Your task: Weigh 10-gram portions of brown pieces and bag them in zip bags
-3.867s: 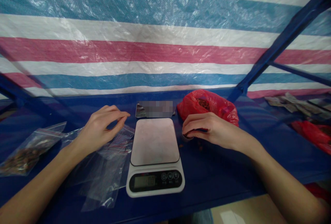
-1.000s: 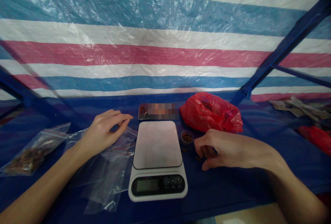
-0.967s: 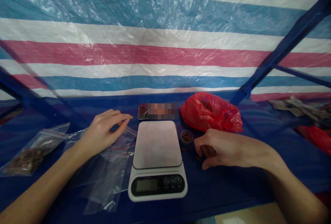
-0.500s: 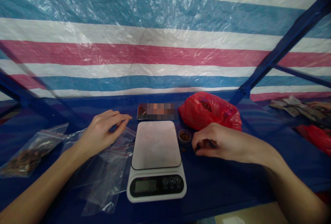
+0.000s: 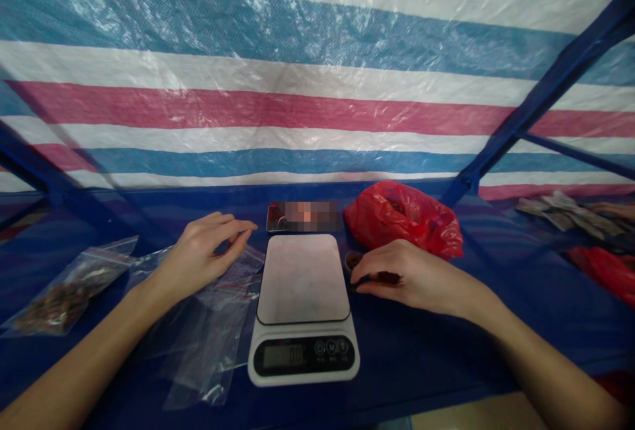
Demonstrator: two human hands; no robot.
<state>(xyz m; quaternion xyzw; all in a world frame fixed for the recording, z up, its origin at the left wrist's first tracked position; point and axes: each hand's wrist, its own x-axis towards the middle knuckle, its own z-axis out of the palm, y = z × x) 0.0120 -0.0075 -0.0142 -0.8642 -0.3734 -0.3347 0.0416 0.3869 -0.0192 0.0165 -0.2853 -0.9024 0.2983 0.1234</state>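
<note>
One loosely curled left hand (image 5: 201, 245) lies over zip-lock bags (image 5: 211, 327), left of centre; I'd call the step picking-up, right hand (image 5: 414, 274), grip unclear, beside the centre-right cup (image 5: 348, 268), next needing light fingers

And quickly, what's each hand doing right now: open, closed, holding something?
Left hand: loosely open above the clear plastic bags, nothing seen in it.
Right hand: fingers curled by the small cup; whether it holds anything can't be told.
</note>
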